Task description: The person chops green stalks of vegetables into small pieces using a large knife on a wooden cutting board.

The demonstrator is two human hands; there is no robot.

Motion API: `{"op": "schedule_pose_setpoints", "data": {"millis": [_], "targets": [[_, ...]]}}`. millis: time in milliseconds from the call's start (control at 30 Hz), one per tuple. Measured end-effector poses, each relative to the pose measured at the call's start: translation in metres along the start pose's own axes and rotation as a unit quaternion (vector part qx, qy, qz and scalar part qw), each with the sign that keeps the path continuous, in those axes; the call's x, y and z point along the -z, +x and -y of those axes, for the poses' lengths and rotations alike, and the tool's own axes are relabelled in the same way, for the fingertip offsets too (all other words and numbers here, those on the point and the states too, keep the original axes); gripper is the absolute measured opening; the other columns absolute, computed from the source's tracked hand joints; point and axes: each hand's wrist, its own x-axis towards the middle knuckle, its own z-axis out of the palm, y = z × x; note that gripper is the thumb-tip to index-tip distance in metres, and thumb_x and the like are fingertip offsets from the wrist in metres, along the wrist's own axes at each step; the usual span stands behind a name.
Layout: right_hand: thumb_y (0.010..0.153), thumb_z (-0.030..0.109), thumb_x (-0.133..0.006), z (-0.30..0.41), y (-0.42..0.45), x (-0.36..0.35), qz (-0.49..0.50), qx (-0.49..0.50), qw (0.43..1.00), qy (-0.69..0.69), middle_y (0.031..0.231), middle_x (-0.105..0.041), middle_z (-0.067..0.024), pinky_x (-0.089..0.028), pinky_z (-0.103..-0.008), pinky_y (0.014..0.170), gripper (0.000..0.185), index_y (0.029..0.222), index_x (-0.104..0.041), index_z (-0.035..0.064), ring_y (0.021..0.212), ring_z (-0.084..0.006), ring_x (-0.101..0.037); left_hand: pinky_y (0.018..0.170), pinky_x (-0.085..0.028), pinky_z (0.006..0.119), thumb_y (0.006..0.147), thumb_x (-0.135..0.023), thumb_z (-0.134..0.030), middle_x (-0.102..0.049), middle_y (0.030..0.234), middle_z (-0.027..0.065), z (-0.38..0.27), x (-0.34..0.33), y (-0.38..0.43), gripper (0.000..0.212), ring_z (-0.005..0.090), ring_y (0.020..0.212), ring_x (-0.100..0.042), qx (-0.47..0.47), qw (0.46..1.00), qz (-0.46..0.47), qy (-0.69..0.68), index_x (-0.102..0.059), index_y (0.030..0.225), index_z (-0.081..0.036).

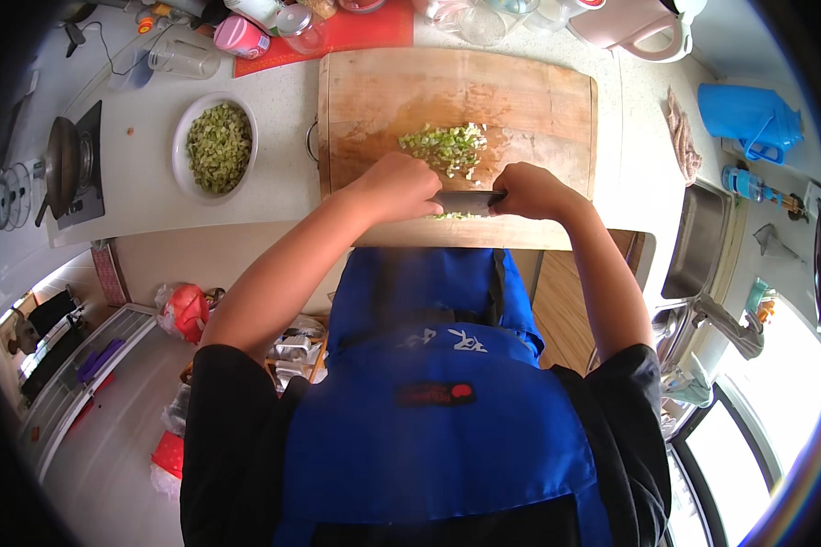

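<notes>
A dark-bladed kitchen knife point(468, 202) lies crosswise over the near part of a wooden cutting board point(383, 82). My right hand point(533, 191) grips its handle, which the fingers mostly hide. At the blade's other end, my left hand point(404, 186) has its thumb and fingers closed on the metal. Beyond the blade sits a loose pile of chopped green vegetable point(448, 145), pale green and white. More small bits point(457, 216) show along the near side of the blade. Wet patches darken the board around the pile.
A white bowl point(178, 147) of diced green vegetable point(220, 147) stands left of the board. Farther left, a pan point(63, 157) rests by a cooktop point(90, 171). Jars line the back, with a pink kettle point(629, 27). A cloth point(684, 137), blue jug point(749, 123) and sink point(698, 239) are right.
</notes>
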Motion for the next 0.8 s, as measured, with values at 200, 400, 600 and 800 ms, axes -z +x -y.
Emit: {"op": "schedule_pose_setpoints", "data": {"millis": [200, 400, 600, 800], "targets": [[0.083, 0.027, -0.071, -0.003, 0.011, 0.008, -0.026, 0.007, 1.0, -0.011, 0.085, -0.072, -0.0153, -0.053, -0.0424, 0.075, 0.025, 0.093, -0.076, 0.0044, 0.082, -0.0319, -0.07, 0.071, -0.054, 0.047, 0.087, -0.071, -0.037, -0.067, 0.069, 0.0177, 0.013, 0.003, 0.008, 0.035, 0.0367, 0.071, -0.068, 0.01, 1.0, -0.009, 0.01, -0.073, 0.077, -0.004], [0.085, 0.026, -0.069, 0.006, 0.014, 0.027, -0.08, -0.022, 0.996, -0.036, 0.086, -0.072, -0.0158, -0.053, -0.0429, 0.075, 0.023, 0.09, -0.076, 0.0046, 0.081, -0.0324, -0.069, 0.07, -0.054, 0.048, 0.087, -0.071, -0.038, -0.068, 0.07, 0.0159, 0.024, 0.018, 0.014, 0.034, 0.0352, 0.072, -0.069, 0.019, 0.995, -0.067, 0.066, -0.073, 0.077, -0.006], [0.081, 0.028, -0.074, 0.0, 0.004, 0.017, -0.014, 0.027, 1.0, -0.003, 0.086, -0.072, -0.0156, -0.053, -0.0423, 0.077, 0.026, 0.094, -0.077, 0.0052, 0.086, -0.0325, -0.069, 0.068, -0.053, 0.049, 0.086, -0.071, -0.042, -0.066, 0.067, 0.0169, 0.01, 0.012, 0.004, 0.039, 0.0369, 0.068, -0.067, 0.008, 1.0, -0.007, 0.0, -0.07, 0.074, -0.004], [0.08, 0.03, -0.076, 0.0, 0.009, 0.004, 0.02, 0.002, 1.0, -0.007, 0.087, -0.072, -0.0152, -0.053, -0.0419, 0.077, 0.029, 0.095, -0.077, 0.0046, 0.088, -0.0322, -0.069, 0.068, -0.053, 0.049, 0.088, -0.071, -0.041, -0.065, 0.066, 0.0178, 0.012, -0.007, 0.005, 0.041, 0.0376, 0.067, -0.066, 0.008, 0.999, 0.008, -0.036, -0.07, 0.074, -0.003]]}}
